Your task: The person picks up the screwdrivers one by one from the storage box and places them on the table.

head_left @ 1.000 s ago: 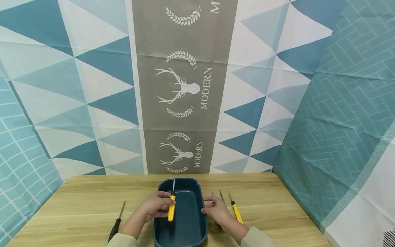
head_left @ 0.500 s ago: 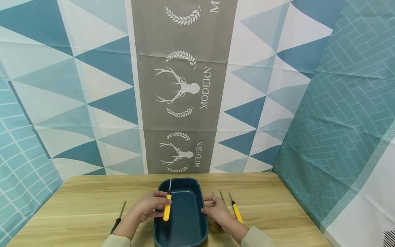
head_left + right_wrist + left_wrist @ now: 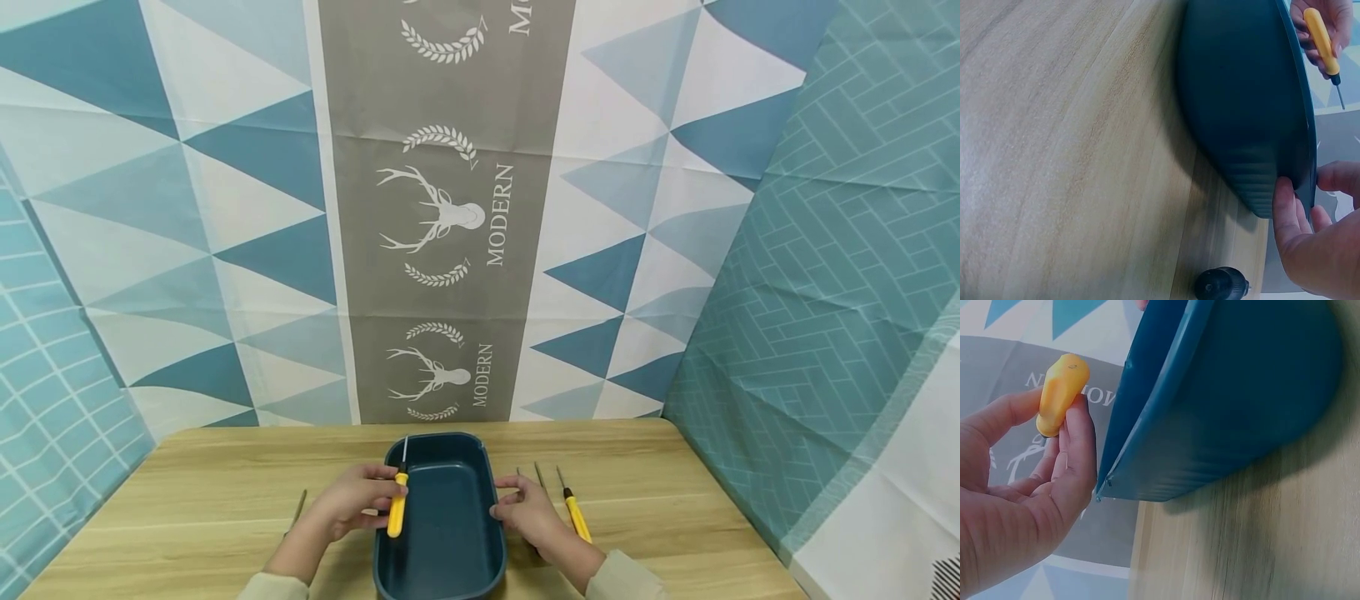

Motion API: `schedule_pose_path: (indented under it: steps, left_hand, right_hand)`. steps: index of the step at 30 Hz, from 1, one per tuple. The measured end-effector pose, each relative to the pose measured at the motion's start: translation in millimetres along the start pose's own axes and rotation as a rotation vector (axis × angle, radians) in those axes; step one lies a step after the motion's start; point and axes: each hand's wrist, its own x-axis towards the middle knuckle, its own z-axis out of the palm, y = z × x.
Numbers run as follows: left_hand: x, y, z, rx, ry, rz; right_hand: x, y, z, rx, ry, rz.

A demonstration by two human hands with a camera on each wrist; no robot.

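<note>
My left hand [image 3: 358,500] pinches a yellow-handled screwdriver [image 3: 397,506] between thumb and fingers, its shaft pointing away toward the back. In the left wrist view the yellow handle [image 3: 1063,390] shows end-on, apart from the bin's wall. Below that hand is a dark blue plastic bin [image 3: 442,533], its floor bare in the head view. At the bin's right side, my right hand [image 3: 528,510] grips the rim, thumb on one side and fingers on the other, as the right wrist view shows with the hand [image 3: 1325,240] at the rim [image 3: 1305,106].
Right of the bin lie another yellow-handled screwdriver [image 3: 576,515] and more thin shafts, one shaft [image 3: 540,475] beside the right hand. A black handle end [image 3: 1221,284] shows in the right wrist view. A screwdriver shaft [image 3: 300,506] lies left, partly behind the left forearm.
My left hand has shifted left with the screwdriver, from over the bin's interior to near its left rim. The forearm now covers most of the black-handled screwdriver. My right hand stays at the rim.
</note>
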Motion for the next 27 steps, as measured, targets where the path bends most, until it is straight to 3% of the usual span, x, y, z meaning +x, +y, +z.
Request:
schedule_pose_path:
  steps: [27]
  left_hand:
    - [-6.4, -12.0, -27.6, -0.01, 0.014, 0.009]
  right_hand:
    - [0.9, 1, 1, -0.013, 0.005, 0.011]
